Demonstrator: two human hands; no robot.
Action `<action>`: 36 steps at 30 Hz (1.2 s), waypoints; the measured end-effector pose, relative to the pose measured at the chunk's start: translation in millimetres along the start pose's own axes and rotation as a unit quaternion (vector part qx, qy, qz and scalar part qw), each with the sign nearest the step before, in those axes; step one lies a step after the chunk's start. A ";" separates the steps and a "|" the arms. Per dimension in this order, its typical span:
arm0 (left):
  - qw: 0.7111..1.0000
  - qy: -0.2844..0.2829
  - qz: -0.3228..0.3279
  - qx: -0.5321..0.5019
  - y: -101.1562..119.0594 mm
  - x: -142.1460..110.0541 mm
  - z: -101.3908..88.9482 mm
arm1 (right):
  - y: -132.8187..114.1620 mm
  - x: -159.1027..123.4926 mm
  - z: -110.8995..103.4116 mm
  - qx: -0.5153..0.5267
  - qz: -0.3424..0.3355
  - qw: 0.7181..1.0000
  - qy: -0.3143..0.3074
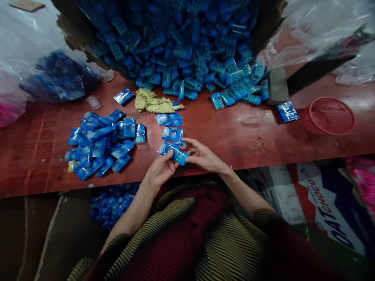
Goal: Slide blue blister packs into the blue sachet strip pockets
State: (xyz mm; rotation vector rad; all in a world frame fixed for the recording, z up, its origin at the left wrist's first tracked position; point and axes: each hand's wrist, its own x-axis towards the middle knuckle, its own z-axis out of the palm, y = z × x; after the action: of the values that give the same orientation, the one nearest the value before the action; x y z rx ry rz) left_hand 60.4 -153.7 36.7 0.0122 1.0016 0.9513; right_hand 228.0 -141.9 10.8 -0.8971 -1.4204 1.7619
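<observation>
Close to the table's front edge, my left hand (161, 168) grips a small see-through container with a blue cap and blue beads or candies inside (179, 155), its thumb along the near side. The fingers of my right hand (203, 157) close on the same container from the other side. Just beyond my fingers lies a blue printed sachet (172, 134), with more blue sachets (171, 120) in a rough column behind it. Partly under the held container, another blue sachet (164, 147) shows; whether my fingers touch it I cannot tell.
To the left is a heap of blue packed pieces (98, 144). A yellowish cloth (152, 102) lies behind the sachets. At the back, a large torn carton spills many blue-capped containers (187, 54) onto the red table (216, 128). A red basket (329, 117) and blue sachets (287, 112) stand right.
</observation>
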 end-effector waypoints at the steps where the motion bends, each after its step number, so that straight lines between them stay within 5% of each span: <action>1: 1.000 -0.004 -0.003 0.004 0.5 -0.2 1.0 | -0.3 -0.3 0.2 -0.016 -0.005 1.000 0.007; 5: 0.998 -0.057 -0.024 0.032 2.7 -0.1 1.7 | -7.9 -0.1 -7.9 -0.060 -0.029 0.998 0.022; 12: 0.994 -0.084 -0.048 0.051 -1.5 0.5 1.1 | -12.8 7.6 -21.1 0.069 -0.015 0.991 -0.112; 23: 0.999 -0.047 -0.026 0.006 -8.8 -5.2 12.3 | -5.4 11.7 -14.3 0.120 -0.011 0.989 -0.085; 36: 0.997 -0.079 -0.004 0.005 -11.5 -10.2 17.3 | -3.6 9.1 -12.6 0.103 -0.041 0.991 -0.081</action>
State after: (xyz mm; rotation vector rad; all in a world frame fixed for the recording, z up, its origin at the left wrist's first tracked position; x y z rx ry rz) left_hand 78.7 -160.8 49.0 0.0907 0.8589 0.9236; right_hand 234.3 -127.3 11.5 -0.5917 -1.3236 1.9131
